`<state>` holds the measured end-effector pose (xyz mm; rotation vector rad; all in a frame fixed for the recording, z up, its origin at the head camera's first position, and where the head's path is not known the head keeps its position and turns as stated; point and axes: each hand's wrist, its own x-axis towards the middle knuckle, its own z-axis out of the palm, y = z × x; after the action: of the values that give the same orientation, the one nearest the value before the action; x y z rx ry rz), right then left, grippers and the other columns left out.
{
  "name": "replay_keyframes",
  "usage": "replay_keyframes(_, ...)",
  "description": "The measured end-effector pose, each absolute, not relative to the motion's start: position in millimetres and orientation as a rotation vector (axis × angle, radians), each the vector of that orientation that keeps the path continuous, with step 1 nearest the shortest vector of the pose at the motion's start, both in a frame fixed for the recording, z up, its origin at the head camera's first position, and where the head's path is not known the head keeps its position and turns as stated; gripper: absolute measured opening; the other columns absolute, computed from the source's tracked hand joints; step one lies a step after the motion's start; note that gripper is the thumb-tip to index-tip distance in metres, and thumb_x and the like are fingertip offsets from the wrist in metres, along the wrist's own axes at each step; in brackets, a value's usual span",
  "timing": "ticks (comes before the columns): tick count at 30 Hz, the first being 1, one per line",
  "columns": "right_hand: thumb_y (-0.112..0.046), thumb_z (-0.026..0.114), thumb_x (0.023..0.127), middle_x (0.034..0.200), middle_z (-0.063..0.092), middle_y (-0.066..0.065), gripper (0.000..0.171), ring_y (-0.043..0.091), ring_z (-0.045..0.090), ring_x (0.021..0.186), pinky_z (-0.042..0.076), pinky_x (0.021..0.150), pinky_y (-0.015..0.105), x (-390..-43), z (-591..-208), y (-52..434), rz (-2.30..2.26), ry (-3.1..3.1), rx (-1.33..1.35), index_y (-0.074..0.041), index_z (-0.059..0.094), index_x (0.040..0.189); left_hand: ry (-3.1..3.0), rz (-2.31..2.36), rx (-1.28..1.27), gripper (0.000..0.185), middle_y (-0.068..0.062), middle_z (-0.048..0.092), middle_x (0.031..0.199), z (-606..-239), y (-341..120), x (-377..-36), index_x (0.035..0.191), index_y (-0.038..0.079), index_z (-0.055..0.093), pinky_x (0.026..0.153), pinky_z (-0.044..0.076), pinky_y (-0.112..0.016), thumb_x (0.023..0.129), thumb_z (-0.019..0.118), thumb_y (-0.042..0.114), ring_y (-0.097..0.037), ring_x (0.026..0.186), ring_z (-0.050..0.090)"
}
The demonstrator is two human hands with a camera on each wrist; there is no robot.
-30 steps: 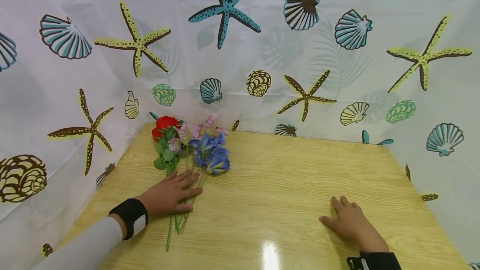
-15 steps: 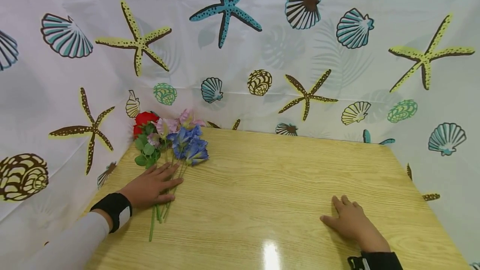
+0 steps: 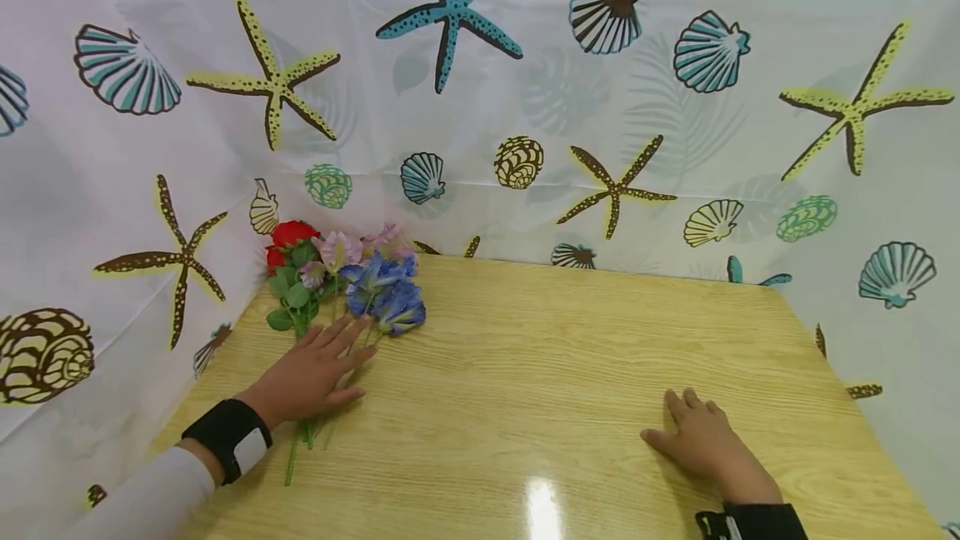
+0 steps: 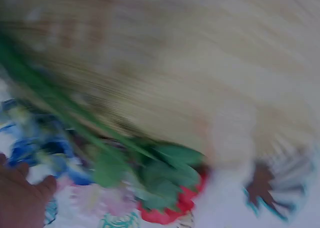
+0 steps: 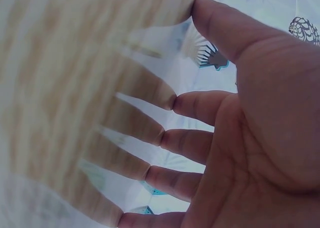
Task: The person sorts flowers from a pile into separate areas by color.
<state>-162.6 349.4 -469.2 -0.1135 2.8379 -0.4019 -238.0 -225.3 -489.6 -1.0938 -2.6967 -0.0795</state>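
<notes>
Since a second ago the bunch of flowers (image 3: 341, 282) has slid toward the far left corner of the wooden table (image 3: 570, 357), and over the last half second it has turned slightly, its blue blooms now a little further right. It lies flat there, heads just beside the seashell curtain (image 3: 525, 90), stems pointing back toward the person. The left hand (image 3: 315, 369) rests flat across the green stems (image 3: 296, 452) with fingers straight, pressing down, not clasping. The right hand (image 3: 697, 440) lies palm down on the bare wood, well apart from the flowers, fingers spread and holding nothing; the right wrist view shows the same splayed fingers (image 5: 190, 143). The bunch looks light and loose, probably artificial, with thin springy stems and soft petals that would crush, so the gathered stems below the leaves seem the sound place to take hold. No container shows in any view.
</notes>
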Motion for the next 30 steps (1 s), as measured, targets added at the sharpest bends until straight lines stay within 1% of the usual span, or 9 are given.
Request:
replay_keyframes(2,-0.053,0.063,0.092,0.141,0.024,0.050,0.095,0.067,0.023,0.130,0.019,0.105,0.072,-162,-468,350,-0.397,2.839,-0.120,0.021,0.032,0.142,-2.714,-0.193,-0.915,0.061,-0.024,0.034,0.154,-484,-207,-231,0.143,0.007,0.054,0.102,0.038,-0.062,0.094,0.068,0.041,-0.045,0.137,0.036)
replay_keyframes(5,-0.054,0.063,0.092,0.141,0.023,0.051,0.095,0.068,0.022,0.129,0.019,0.104,0.073,-162,-468,351,-0.405,2.838,-0.127,0.021,0.032,0.142,-2.768,-0.440,-0.613,0.058,-0.029,0.044,0.141,-476,-183,-221,0.140,-0.001,0.053,0.091,0.047,-0.059,0.093,0.071,0.028,-0.049,0.123,0.047)
replay_keyframes(9,-0.056,0.062,0.092,0.141,0.021,0.051,0.097,0.069,0.019,0.129,0.018,0.104,0.074,-164,-472,354,-0.428,2.827,-0.110,0.021,0.031,0.143,-2.904,-0.697,-0.310,0.062,-0.036,0.046,0.130,-467,-168,-212,0.144,-0.010,0.041,0.081,0.050,-0.057,0.093,0.069,0.013,-0.050,0.108,0.055)
replay_keyframes(13,-0.056,0.063,0.091,0.142,0.022,0.050,0.097,0.068,0.019,0.130,0.017,0.105,0.073,-164,-476,353,-0.435,2.832,-0.100,0.021,0.032,0.142,-3.032,-0.735,-0.184,0.059,-0.040,0.046,0.128,-470,-167,-213,0.144,-0.018,0.032,0.074,0.052,-0.051,0.094,0.060,-0.002,-0.048,0.100,0.059)
replay_keyframes(17,-0.054,0.063,0.092,0.141,0.024,0.050,0.095,0.066,0.022,0.131,0.017,0.106,0.072,-162,-471,350,-0.423,2.846,-0.125,0.022,0.034,0.141,-3.052,-0.687,-0.197,0.046,-0.040,0.053,0.122,-475,-172,-216,0.137,-0.021,0.041,0.081,0.051,-0.053,0.092,0.046,-0.015,-0.050,0.104,0.058)
replay_keyframes(20,-0.054,0.063,0.092,0.141,0.025,0.050,0.094,0.065,0.023,0.131,0.016,0.107,0.071,-163,-469,350,-0.421,2.850,-0.138,0.022,0.034,0.141,-3.013,-0.712,-0.209,0.042,-0.038,0.058,0.116,-475,-177,-217,0.130,-0.020,0.050,0.088,0.049,-0.057,0.089,0.042,-0.018,-0.052,0.109,0.056)
replay_keyframes(23,-0.054,0.063,0.092,0.140,0.024,0.051,0.095,0.065,0.023,0.131,0.015,0.107,0.070,-162,-469,351,-0.415,2.848,-0.130,0.022,0.034,0.140,-2.972,-0.804,-0.196,0.041,-0.032,0.064,0.106,-472,-179,-216,0.127,-0.017,0.055,0.078,0.053,-0.054,0.088,0.046,-0.017,-0.049,0.099,0.061)
replay_keyframes(26,-0.054,0.063,0.091,0.141,0.024,0.050,0.096,0.064,0.022,0.132,0.015,0.108,0.070,-162,-471,352,-0.418,2.843,-0.120,0.022,0.033,0.140,-2.953,-0.880,-0.161,0.040,-0.022,0.067,0.093,-470,-180,-213,0.129,-0.014,0.056,0.064,0.052,-0.046,0.089,0.055,-0.013,-0.037,0.081,0.064)
replay_keyframes(30,-0.055,0.063,0.091,0.141,0.023,0.050,0.097,0.064,0.022,0.132,0.014,0.107,0.070,-163,-475,353,-0.437,2.839,-0.132,0.022,0.033,0.141,-2.916,-0.944,-0.111,0.042,-0.008,0.057,0.076,-467,-182,-211,0.132,-0.009,0.055,0.055,0.039,-0.035,0.091,0.061,-0.008,-0.020,0.060,0.050)
